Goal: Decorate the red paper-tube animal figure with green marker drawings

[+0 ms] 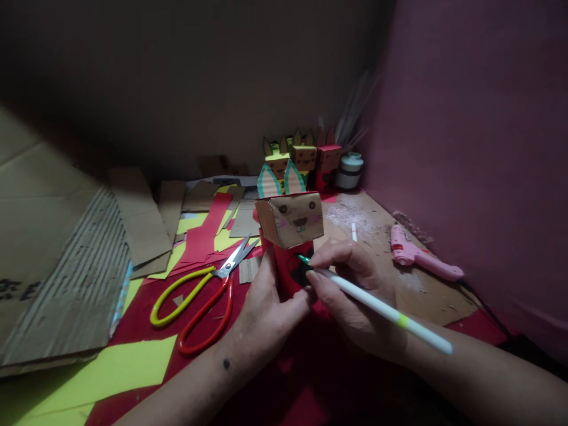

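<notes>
My left hand point(270, 299) is wrapped round the red body of a cardboard rabbit figure point(295, 219), which stands upright in front of me. The figure has a brown box head with a drawn face and two ears edged in green. Between the thumb and fingers of my right hand point(355, 284) is a white marker pen point(377, 305) with a light green band. Its green tip touches or nearly touches a dark heart-like shape on the red body. Scissors point(226, 269) with one yellow and one red handle lie open to the left of the figure.
Several finished-looking animal figures point(304, 157) stand at the back beside a pale lidded jar point(350, 170). A pink glue gun point(421, 254) lies at right, near a pink wall. Cardboard pieces point(142, 213), red paper point(206, 231) and yellow paper point(128, 370) cover the left side.
</notes>
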